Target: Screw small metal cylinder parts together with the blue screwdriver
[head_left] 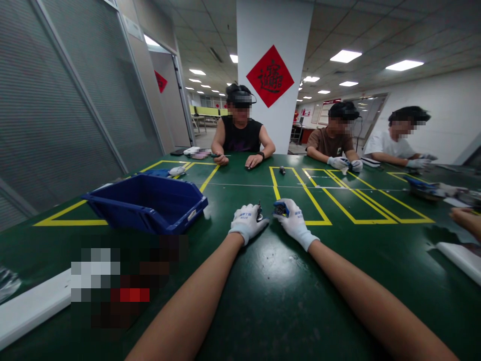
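My left hand [245, 221], in a white work glove with blue print, is closed around a small dark part with a shiny round piece [259, 214] and a thin upright tip. Opposite it, my right hand [295, 220], gloved the same way, grips a small round dark part with a bit of yellow [280, 209]. A narrow gap separates the two hands, which rest low over the green table [263, 281]. Exactly what kind of parts these are is too small to tell, and the fingers partly cover them.
A blue plastic bin [150, 205] stands left of my hands. Yellow tape [319, 222] outlines areas on the table, with a small dark object [282, 170] inside one. Three co-workers sit across the table, and another person's hand [466, 218] is at the right edge.
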The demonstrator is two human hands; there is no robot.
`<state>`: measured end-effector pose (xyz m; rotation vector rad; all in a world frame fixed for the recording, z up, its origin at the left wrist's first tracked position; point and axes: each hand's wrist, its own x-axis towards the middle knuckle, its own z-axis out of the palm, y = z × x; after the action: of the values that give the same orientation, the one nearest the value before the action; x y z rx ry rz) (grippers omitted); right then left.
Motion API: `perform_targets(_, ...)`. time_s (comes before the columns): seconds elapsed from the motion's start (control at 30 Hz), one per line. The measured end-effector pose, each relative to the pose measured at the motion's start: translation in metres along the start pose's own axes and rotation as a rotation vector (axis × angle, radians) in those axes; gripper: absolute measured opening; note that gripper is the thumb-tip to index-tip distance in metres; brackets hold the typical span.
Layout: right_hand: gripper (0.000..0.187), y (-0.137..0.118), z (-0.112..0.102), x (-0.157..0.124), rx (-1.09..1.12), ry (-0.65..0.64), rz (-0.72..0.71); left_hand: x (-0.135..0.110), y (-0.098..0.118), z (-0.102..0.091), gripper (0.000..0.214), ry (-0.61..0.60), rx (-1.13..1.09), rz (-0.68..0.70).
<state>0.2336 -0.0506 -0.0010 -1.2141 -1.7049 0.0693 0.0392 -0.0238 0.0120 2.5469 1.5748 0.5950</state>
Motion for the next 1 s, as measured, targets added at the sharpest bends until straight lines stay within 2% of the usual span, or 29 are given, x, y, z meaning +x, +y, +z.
perform_targets(0.2, 0.036, 0.001, 0.005, 0.002, 0.013, -0.036, -0.040, -0.001, -0.001, 0.001, 0.059, 0.017, 0.015, -0.003)
perform_targets(0.33, 0.041, 0.002, 0.006, 0.001, -0.020, -0.039, -0.045, 0.001, -0.006, 0.000, 0.063, 0.072, -0.041, 0.075)
perform_targets(0.47, 0.043, 0.003, 0.006, -0.001, -0.113, -0.080, -0.050, 0.004, -0.015, -0.003, 0.048, 0.229, -0.174, 0.152)
perform_targets(0.57, 0.045, -0.001, 0.008, -0.003, -0.236, -0.146, -0.071, 0.006, -0.020, -0.003, 0.046, 0.396, -0.243, 0.126)
perform_targets(0.67, 0.046, -0.008, 0.012, -0.003, -0.334, -0.215, -0.107, 0.005, -0.017, -0.001, 0.049, 0.476, -0.330, 0.090)
perform_targets(0.73, 0.045, -0.013, 0.014, -0.001, -0.370, -0.243, -0.123, 0.006, -0.012, 0.001, 0.051, 0.481, -0.494, 0.063)
perform_targets(0.83, 0.045, -0.017, 0.017, 0.003, -0.394, -0.279, -0.139, 0.012, -0.002, 0.000, 0.054, 0.461, -0.940, -0.007)
perform_targets(0.93, 0.047, -0.018, 0.018, 0.005, -0.393, -0.310, -0.163, 0.022, 0.005, -0.004, 0.058, 0.336, -1.411, -0.046)
perform_targets(1.0, 0.048, -0.018, 0.017, 0.004, -0.397, -0.318, -0.177, 0.026, 0.006, -0.007, 0.056, 0.226, -1.591, -0.029)
